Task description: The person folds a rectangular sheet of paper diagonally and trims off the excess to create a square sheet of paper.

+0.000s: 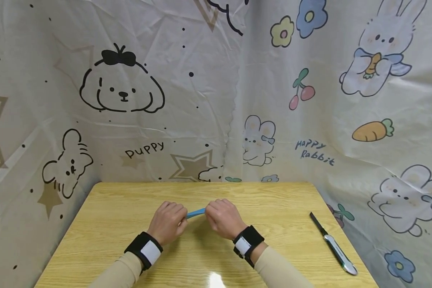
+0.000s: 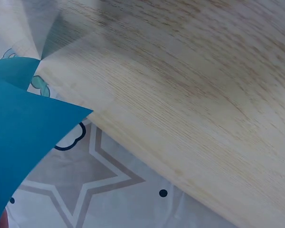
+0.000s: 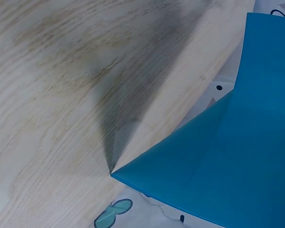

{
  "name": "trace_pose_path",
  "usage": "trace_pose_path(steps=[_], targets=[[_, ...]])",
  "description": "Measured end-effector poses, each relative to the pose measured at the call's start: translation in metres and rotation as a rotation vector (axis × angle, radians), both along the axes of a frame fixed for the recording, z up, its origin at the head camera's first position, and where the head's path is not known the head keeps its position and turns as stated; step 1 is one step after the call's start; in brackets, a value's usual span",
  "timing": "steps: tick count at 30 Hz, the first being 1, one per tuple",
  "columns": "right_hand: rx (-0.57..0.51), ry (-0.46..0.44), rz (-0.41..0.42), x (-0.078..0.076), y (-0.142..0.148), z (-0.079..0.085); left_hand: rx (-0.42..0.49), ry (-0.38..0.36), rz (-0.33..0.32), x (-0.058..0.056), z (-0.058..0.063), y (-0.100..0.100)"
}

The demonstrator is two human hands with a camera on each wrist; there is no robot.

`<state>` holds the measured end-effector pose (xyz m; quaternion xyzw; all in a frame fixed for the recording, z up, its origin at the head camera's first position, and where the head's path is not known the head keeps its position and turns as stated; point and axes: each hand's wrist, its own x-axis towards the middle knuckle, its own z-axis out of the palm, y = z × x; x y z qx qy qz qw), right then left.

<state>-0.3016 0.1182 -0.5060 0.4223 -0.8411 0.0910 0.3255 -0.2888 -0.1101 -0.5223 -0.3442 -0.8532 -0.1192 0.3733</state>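
Observation:
Both hands hold one piece of blue paper (image 1: 195, 213) between them over the wooden table. My left hand (image 1: 168, 222) grips its left end with curled fingers, and my right hand (image 1: 224, 218) grips the right end. From the head, only a narrow strip of the paper shows between the fists. In the left wrist view the blue paper (image 2: 31, 118) comes to a pointed corner above the table's edge, with a second layer behind it. A folded blue sheet (image 3: 256, 152) fills the right side of the right wrist view, one corner pointing at the table.
At the right side of the wooden table (image 1: 129, 204) lies a utility knife (image 1: 334, 244) with a black blade and a silver-and-green handle. Printed cloth (image 1: 201, 92) with cartoon animals hangs behind the table and along its sides.

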Motion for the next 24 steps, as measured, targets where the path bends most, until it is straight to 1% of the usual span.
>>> trace_pose_path(steps=[3,7,12,19,24], targets=[[-0.001,-0.001,-0.009,0.0,0.003,-0.001,0.003,-0.002,0.007,0.0,-0.002,-0.004],[0.001,-0.01,-0.011,-0.001,0.007,-0.002,0.025,0.017,0.006,-0.001,-0.005,-0.009],[-0.009,-0.012,-0.009,0.0,0.009,0.0,0.018,0.026,-0.001,-0.002,-0.005,-0.01],[-0.008,-0.01,-0.014,0.001,0.012,0.0,0.009,-0.012,0.017,0.001,-0.004,-0.019],[-0.008,-0.014,-0.014,0.001,0.014,0.001,0.01,-0.02,0.031,0.001,-0.004,-0.025]])
